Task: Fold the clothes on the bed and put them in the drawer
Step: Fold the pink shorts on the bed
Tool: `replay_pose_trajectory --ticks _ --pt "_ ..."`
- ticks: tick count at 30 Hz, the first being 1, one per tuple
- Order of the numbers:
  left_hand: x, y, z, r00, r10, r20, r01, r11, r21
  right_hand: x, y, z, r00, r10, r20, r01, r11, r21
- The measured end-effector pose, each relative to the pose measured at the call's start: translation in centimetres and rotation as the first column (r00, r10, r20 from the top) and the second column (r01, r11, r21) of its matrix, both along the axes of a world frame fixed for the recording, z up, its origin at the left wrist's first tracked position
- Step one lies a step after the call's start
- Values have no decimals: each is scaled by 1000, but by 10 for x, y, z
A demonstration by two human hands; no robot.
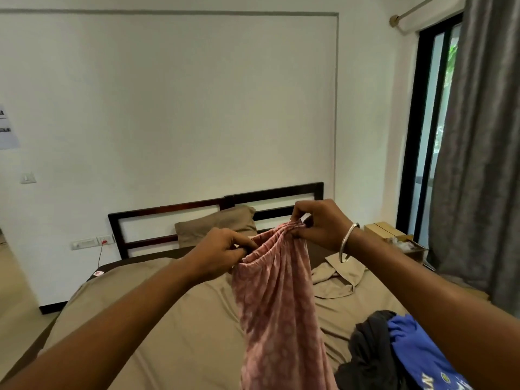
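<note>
A pink patterned garment [277, 305] with a gathered waistband hangs in the air above the bed [168, 319]. My left hand [222, 250] pinches the waistband's left end. My right hand [320, 223], with a metal bangle on the wrist, pinches the right end, held a little higher. The cloth drops down out of the frame's bottom edge. On the bed at the lower right lie a dark garment [368, 356] and a blue printed shirt [416, 353], crumpled together. A beige garment [337, 277] lies rumpled behind my right wrist. No drawer is in view.
A brown pillow [216, 225] leans on the dark headboard [174, 218]. An open cardboard box [394, 235] stands right of the bed, near a grey curtain [478, 164] and a glass door. A wall socket with a red cord [102, 243] is at the left.
</note>
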State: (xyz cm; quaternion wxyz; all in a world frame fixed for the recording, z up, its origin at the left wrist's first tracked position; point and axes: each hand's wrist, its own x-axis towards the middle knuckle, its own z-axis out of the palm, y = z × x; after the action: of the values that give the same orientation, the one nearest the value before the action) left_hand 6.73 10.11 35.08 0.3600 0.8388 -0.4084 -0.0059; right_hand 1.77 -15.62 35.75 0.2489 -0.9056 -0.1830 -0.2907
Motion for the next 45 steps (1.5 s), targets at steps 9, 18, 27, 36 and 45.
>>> replay_pose_trajectory --ticks 9,18,27,36,45 --pt "4 28 -6 802 52 595 -61 998 -5 4 11 3 976 -10 -220 -2 999 -55" --pt "15 24 15 639 399 657 -509 860 -27 21 47 9 992 -120 50 117 991 68" --pt "13 36 24 943 176 -282 -278 883 -378 26 66 17 996 -89 9 83 963 258" --pt "24 43 27 974 66 215 -75 997 34 24 21 5 712 481 -511 -182 830 527" --pt "55 10 33 856 195 -478 63 879 472 57 -22 -1 220 580 -784 -215 813 541"
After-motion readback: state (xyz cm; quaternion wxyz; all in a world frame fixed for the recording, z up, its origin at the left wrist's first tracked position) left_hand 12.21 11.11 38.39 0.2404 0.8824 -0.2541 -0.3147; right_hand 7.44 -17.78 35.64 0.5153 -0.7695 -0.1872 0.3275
